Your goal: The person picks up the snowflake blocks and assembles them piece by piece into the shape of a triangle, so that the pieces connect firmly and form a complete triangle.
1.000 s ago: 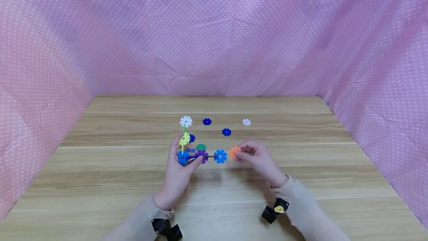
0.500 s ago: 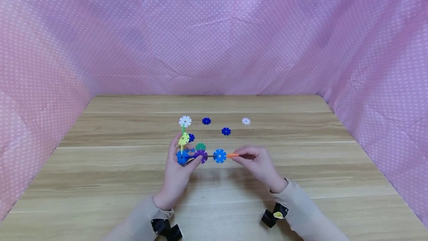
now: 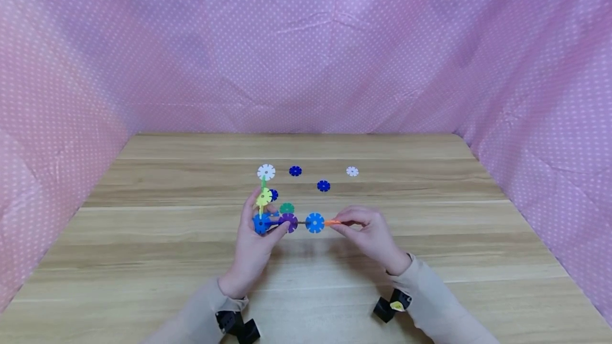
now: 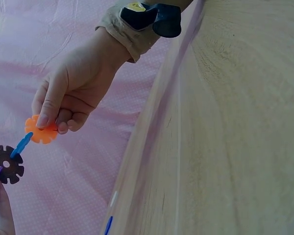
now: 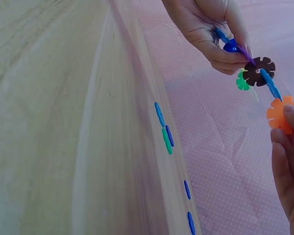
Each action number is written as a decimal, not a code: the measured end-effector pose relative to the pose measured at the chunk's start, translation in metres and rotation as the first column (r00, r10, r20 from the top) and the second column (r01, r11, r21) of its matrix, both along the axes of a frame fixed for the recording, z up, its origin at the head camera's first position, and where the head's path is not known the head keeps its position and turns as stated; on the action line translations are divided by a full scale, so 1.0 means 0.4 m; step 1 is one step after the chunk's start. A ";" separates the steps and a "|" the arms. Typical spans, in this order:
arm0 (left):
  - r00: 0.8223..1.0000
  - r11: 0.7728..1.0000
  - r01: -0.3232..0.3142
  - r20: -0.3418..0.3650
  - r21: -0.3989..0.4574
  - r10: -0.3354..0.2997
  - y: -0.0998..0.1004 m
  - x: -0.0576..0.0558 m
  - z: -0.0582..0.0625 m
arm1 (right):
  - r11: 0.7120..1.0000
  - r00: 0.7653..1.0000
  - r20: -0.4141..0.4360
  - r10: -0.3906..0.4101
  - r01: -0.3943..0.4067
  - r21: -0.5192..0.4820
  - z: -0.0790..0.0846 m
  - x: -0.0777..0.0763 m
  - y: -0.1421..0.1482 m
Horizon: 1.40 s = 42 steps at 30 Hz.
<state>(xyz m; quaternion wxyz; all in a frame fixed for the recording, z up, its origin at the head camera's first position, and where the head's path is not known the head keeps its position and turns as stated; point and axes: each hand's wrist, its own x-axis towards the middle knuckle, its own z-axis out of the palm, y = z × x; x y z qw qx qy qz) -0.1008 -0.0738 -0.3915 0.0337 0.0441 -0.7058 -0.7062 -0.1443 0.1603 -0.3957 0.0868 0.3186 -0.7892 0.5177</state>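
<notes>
My left hand (image 3: 253, 243) grips a chain of slotted snowflake discs, its thumb on the purple disc (image 3: 288, 223). Up the chain's left arm run a blue disc (image 3: 261, 224), a yellow disc (image 3: 264, 196), an edge-on green one and a white disc (image 3: 266, 172) at the top. Rightward, a dark brown disc (image 5: 258, 72) links the purple one to a light blue disc (image 3: 315, 223). Thumb and fingers of my right hand (image 3: 370, 232) pinch an orange disc (image 5: 281, 115), turned edge-on in the head view, its edge meeting the light blue disc's rim.
On the wooden table (image 3: 306, 291), beyond my hands, lie loose discs: a dark blue disc (image 3: 323, 186), another dark blue disc (image 3: 295, 171), a small white disc (image 3: 352, 171) and a green disc (image 3: 287, 208). Pink dotted cloth (image 3: 306, 57) hangs behind and at both sides.
My right hand has turned the orange disc from face-on to edge-on and brought it left against the light blue disc. The left hand has stayed in place with the chain.
</notes>
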 end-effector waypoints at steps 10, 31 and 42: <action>0.999 1.000 0.029 0.025 -0.002 -0.028 0.000 0.000 0.003 | 0.999 0.983 -0.176 0.042 -0.037 0.035 0.003 -0.005 0.001; 0.999 0.999 0.048 0.026 -0.022 -0.047 0.002 -0.001 0.008 | 0.991 0.936 -0.326 0.134 -0.135 0.020 0.006 -0.009 -0.013; 0.999 0.999 0.050 0.022 -0.004 -0.050 0.003 0.004 0.002 | 0.995 0.941 -0.325 0.098 -0.100 0.009 -0.004 -0.012 -0.005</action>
